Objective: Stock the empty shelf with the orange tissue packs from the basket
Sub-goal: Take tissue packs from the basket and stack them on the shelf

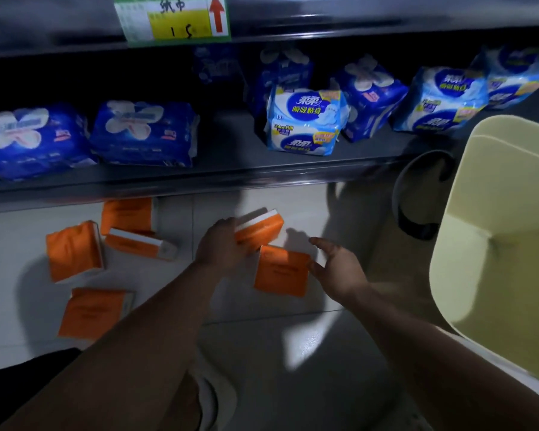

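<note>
Nearest you, on your right, the pale yellow basket [511, 275] stands with its inside showing nothing. Left of the basket, your right hand [336, 269] hovers low with the fingers spread and loosely bent, holding nothing. Its fingertips lie at the right edge of a flat orange pack [282, 270], and you cannot tell whether they touch it. Just left of that, your left hand [221, 247] has its fingers curled around the near end of a tilted orange pack [259, 227], one edge of which is lifted off the pale surface [293, 331] while its near corner lies against the flat one. Well to the left of the basket, four other orange packs [73, 250] lie scattered on the same pale surface, two of them overlapping. Beyond the basket and the hands, the dark shelf [231, 178] runs across, carrying deep-blue packs [143, 132] to the left and a light-blue pack [305, 119] closer to the basket's side. Farthest up, a green and yellow price tag [171, 17] hangs on the next shelf edge.
</note>
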`<state>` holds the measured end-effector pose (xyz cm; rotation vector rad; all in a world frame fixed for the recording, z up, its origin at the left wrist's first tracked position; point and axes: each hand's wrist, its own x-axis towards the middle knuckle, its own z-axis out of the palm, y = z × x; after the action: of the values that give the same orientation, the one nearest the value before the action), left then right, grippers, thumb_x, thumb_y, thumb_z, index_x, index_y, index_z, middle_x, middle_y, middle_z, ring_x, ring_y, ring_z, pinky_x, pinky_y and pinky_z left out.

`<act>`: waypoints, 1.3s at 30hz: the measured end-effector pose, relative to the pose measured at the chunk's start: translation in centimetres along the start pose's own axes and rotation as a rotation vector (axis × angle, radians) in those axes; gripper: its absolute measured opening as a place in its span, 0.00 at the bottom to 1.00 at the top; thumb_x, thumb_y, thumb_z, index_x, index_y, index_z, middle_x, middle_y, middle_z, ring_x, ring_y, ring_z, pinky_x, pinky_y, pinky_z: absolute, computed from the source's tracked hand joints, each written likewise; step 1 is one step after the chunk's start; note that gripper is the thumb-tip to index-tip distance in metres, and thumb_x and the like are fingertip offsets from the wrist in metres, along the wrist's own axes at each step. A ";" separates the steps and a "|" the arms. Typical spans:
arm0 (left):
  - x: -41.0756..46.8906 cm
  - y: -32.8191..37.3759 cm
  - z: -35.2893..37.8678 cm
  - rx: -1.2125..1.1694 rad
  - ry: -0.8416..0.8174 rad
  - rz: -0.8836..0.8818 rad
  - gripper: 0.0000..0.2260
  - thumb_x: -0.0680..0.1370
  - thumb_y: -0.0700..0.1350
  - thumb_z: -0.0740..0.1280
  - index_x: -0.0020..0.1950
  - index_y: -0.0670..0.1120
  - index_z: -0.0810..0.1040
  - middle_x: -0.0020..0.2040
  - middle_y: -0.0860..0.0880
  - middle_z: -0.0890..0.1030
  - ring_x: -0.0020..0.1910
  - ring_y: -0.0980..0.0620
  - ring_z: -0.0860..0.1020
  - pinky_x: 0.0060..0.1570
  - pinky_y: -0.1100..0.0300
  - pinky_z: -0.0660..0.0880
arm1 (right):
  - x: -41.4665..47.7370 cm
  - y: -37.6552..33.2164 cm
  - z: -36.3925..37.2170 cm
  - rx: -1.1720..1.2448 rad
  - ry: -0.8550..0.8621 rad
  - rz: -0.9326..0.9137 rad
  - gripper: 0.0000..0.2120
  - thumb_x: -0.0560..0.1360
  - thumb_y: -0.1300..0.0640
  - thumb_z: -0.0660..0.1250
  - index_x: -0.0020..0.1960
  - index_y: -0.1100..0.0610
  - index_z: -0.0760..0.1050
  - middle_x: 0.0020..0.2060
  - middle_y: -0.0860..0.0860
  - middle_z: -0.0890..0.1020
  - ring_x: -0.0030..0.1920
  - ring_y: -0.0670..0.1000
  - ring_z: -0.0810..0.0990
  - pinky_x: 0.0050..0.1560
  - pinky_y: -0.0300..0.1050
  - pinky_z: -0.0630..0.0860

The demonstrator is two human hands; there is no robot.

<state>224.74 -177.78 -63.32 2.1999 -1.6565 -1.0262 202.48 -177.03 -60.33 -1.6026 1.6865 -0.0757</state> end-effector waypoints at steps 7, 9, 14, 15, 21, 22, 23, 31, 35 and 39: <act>-3.0 -1.9 -2.2 -0.514 0.360 -0.241 0.10 0.73 0.36 0.69 0.52 0.43 0.76 0.41 0.50 0.77 0.44 0.48 0.77 0.44 0.60 0.71 | 1.5 -0.1 2.7 -0.054 -0.072 -0.089 0.14 0.78 0.58 0.62 0.64 0.54 0.75 0.65 0.52 0.75 0.66 0.50 0.73 0.70 0.46 0.65; -3.4 -2.4 -2.9 -0.605 0.388 -0.281 0.05 0.73 0.40 0.70 0.43 0.49 0.76 0.40 0.51 0.78 0.40 0.51 0.77 0.41 0.59 0.71 | 1.2 -0.3 3.2 -0.073 -0.105 -0.074 0.13 0.78 0.58 0.63 0.62 0.59 0.75 0.65 0.58 0.74 0.61 0.46 0.76 0.65 0.42 0.70; -4.0 -3.8 -3.7 -0.803 0.371 -0.431 0.13 0.72 0.43 0.72 0.55 0.44 0.77 0.52 0.45 0.79 0.51 0.46 0.78 0.52 0.51 0.75 | 1.6 -0.8 5.0 -0.173 -0.200 -0.178 0.24 0.78 0.62 0.62 0.72 0.63 0.62 0.70 0.63 0.63 0.60 0.50 0.72 0.57 0.32 0.70; -4.0 -4.0 -3.7 -0.826 0.365 -0.458 0.14 0.72 0.43 0.72 0.56 0.44 0.77 0.54 0.45 0.79 0.52 0.46 0.78 0.54 0.50 0.76 | 1.8 -0.5 5.6 -0.248 -0.192 -0.136 0.25 0.76 0.58 0.64 0.72 0.56 0.63 0.69 0.57 0.66 0.64 0.54 0.69 0.64 0.42 0.68; -4.0 -4.4 -4.0 -0.915 0.323 -0.477 0.14 0.74 0.41 0.71 0.58 0.40 0.77 0.57 0.41 0.80 0.55 0.44 0.79 0.58 0.45 0.76 | 2.1 0.2 7.3 -0.570 -0.040 -0.055 0.19 0.75 0.55 0.62 0.65 0.54 0.67 0.60 0.56 0.67 0.58 0.58 0.69 0.57 0.49 0.71; -4.0 -4.4 -4.1 -0.916 0.320 -0.477 0.14 0.73 0.42 0.71 0.58 0.41 0.77 0.56 0.42 0.80 0.55 0.44 0.79 0.58 0.45 0.76 | 2.1 0.1 7.1 -0.618 -0.056 -0.052 0.17 0.74 0.53 0.63 0.62 0.54 0.70 0.60 0.56 0.68 0.58 0.58 0.70 0.56 0.48 0.71; -4.1 -4.4 -4.3 -0.917 0.321 -0.480 0.14 0.73 0.42 0.71 0.58 0.42 0.77 0.56 0.43 0.80 0.55 0.45 0.79 0.58 0.45 0.76 | 2.1 0.1 6.8 -0.624 -0.074 -0.050 0.16 0.74 0.52 0.64 0.61 0.55 0.71 0.59 0.56 0.67 0.58 0.57 0.70 0.56 0.48 0.72; -4.6 -2.5 -6.1 -0.766 0.446 -0.351 0.11 0.77 0.47 0.67 0.59 0.51 0.75 0.53 0.49 0.77 0.49 0.49 0.76 0.43 0.59 0.73 | 0.8 -2.9 1.6 -0.181 -0.083 0.112 0.20 0.73 0.51 0.66 0.60 0.60 0.68 0.57 0.59 0.77 0.57 0.59 0.77 0.51 0.45 0.71; -6.2 0.0 -7.9 -0.589 0.513 -0.253 0.07 0.79 0.49 0.62 0.54 0.48 0.75 0.49 0.48 0.77 0.46 0.49 0.75 0.46 0.56 0.69 | -1.1 -4.5 -2.0 -0.160 -0.033 0.031 0.21 0.73 0.48 0.65 0.58 0.61 0.67 0.57 0.60 0.78 0.56 0.61 0.77 0.48 0.45 0.70; -8.6 3.4 -10.1 -0.485 0.572 -0.144 0.12 0.78 0.51 0.63 0.43 0.43 0.75 0.38 0.45 0.78 0.39 0.46 0.75 0.40 0.56 0.69 | -3.4 -6.6 -6.3 -0.115 0.052 -0.053 0.22 0.73 0.45 0.66 0.56 0.61 0.69 0.55 0.60 0.79 0.54 0.60 0.78 0.47 0.46 0.71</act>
<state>227.38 -173.58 -50.53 2.0307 -0.9035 -0.6434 203.89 -178.30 -50.77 -1.7449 1.7147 -0.0479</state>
